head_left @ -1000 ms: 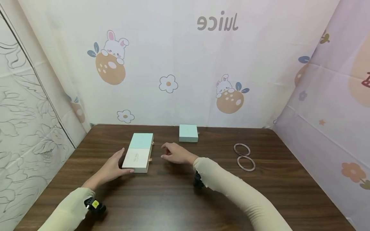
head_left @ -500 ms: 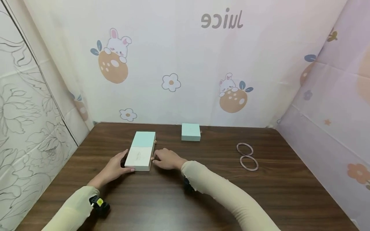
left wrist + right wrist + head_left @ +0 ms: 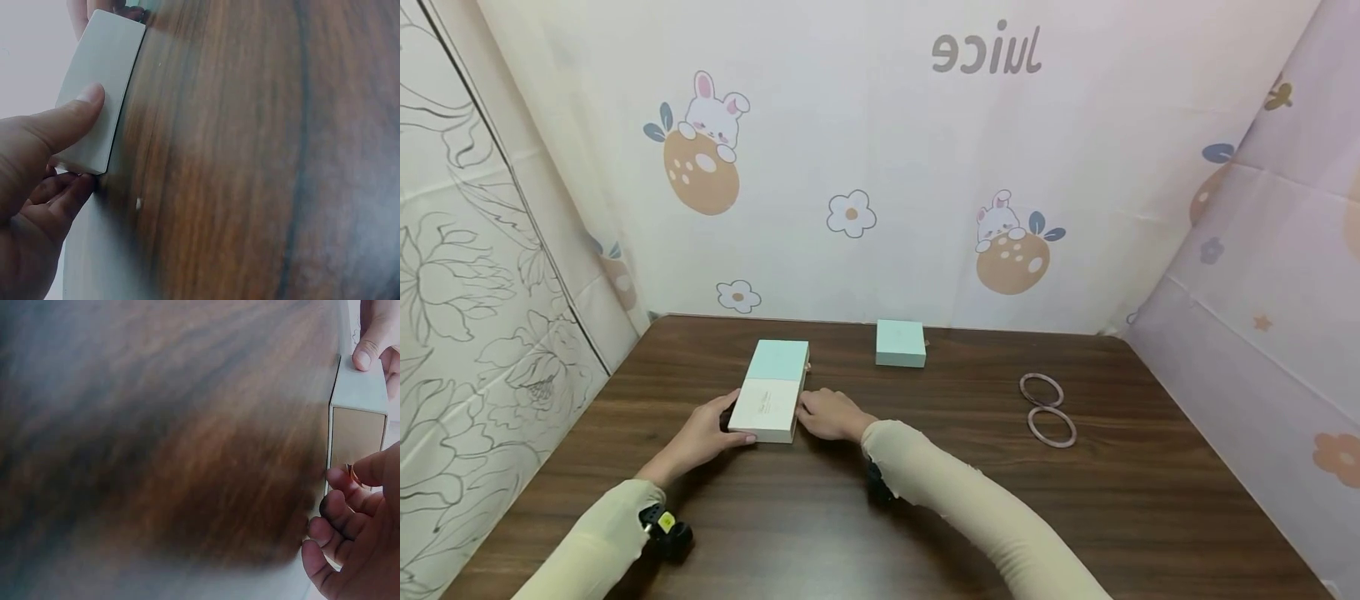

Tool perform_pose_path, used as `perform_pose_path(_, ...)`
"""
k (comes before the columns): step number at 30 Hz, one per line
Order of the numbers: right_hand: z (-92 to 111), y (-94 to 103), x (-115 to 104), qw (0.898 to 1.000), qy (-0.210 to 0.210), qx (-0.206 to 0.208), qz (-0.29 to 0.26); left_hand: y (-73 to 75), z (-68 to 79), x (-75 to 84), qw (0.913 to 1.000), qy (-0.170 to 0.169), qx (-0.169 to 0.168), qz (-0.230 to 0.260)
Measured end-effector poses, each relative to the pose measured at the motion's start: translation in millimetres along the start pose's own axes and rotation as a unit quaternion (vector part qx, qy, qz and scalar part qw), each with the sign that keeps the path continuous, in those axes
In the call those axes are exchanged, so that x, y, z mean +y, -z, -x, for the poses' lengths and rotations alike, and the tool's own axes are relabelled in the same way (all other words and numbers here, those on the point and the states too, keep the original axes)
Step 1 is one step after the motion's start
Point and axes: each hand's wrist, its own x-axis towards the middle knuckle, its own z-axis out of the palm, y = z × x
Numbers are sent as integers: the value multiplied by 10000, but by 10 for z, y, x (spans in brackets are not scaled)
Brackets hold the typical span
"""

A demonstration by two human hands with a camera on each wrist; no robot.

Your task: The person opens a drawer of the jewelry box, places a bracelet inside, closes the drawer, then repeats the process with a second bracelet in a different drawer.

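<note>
A white drawer-style box (image 3: 764, 407) with gold lettering lies on the table at left of centre, end to end with a mint-green box (image 3: 778, 360). My left hand (image 3: 702, 435) grips the white box at its near left corner; the thumb (image 3: 78, 112) lies on the near side, the other fingers round the left side. At the box's right side is my right hand (image 3: 831, 415). In the right wrist view, its thumb and forefinger pinch a small ribbon pull tab (image 3: 350, 469) on the tan drawer front (image 3: 357, 434). The drawer front sits flush in its sleeve.
Another mint-green box (image 3: 900, 340) stands near the table's back edge. Two bangles, one farther back (image 3: 1041, 390) and one nearer (image 3: 1052, 427), lie side by side on the right of the wooden table (image 3: 1120, 483). Printed curtains hang behind and along both sides.
My right hand has moved left to the white box's side and now pinches its ribbon tab. The left hand has stayed at the near left corner. The view has shifted slightly.
</note>
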Motion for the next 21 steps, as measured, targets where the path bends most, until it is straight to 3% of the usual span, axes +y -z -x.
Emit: perform_pose_path(21, -2, -55, -18, 9988, -33, 239, -423, 8, 41, 60, 10000, 25, 73, 10)
